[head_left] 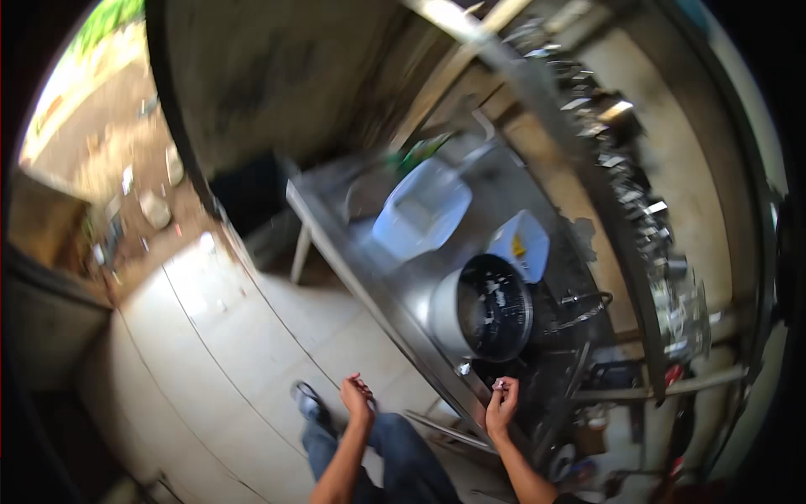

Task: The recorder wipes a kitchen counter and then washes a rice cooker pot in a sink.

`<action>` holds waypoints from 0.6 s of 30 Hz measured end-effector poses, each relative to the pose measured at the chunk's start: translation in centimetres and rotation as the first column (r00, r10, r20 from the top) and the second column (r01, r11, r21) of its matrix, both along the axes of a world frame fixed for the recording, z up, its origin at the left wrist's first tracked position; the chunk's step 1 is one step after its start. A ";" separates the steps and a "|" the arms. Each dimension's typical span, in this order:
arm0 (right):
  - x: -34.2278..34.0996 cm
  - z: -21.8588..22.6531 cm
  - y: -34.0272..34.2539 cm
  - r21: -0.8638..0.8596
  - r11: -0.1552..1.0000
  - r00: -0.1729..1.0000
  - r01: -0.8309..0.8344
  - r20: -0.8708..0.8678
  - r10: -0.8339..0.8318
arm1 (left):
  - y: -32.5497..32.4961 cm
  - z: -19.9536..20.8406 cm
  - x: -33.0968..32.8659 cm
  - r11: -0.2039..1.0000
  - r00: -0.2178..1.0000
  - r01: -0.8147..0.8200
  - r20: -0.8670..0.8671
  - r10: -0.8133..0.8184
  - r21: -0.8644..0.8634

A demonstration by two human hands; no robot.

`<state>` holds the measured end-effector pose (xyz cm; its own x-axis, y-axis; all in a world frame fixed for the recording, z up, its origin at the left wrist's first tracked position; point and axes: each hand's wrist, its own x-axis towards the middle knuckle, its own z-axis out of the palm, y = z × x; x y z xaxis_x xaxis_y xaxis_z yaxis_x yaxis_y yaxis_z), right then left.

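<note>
My left hand (358, 397) hangs over the tiled floor, its fingers curled in, and no object shows in it. My right hand (502, 406) is by the near edge of the metal counter (337, 256), closed round a small pale thing (499, 385) too small to name. Beyond that hand a large deep pot (452, 312) with a dark inside stands on the counter, whitish bits or suds in it. Behind the pot sits a pale blue tub (531, 244) with something yellow inside. A larger pale blue basin (426, 210) lies further left.
A tap (598, 298) stands right of the pot. Along the right wall runs a rack (579, 151) of shiny metalware, blurred. My foot in a sandal (311, 401) is on the white tiles (210, 336). A doorway at the far left gives onto bare ground with stones (154, 210).
</note>
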<state>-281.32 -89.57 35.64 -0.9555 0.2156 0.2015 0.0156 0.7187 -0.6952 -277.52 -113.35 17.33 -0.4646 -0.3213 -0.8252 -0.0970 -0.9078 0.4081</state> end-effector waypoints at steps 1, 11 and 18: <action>-0.2 0.5 0.4 -0.010 0.999 0.999 0.050 -0.010 -0.050 | -1.2 5.0 -1.1 0.968 0.997 0.060 -0.024 -0.068 -0.245; 0.2 1.6 -0.3 -0.268 0.931 0.958 0.250 -0.071 -0.278 | -1.4 20.9 -13.6 0.188 0.597 0.445 0.134 -0.791 -0.875; 2.4 2.8 6.2 -0.860 0.416 0.857 0.295 0.046 -0.513 | 4.4 30.7 -10.9 0.369 0.384 0.736 -0.099 -0.918 -0.568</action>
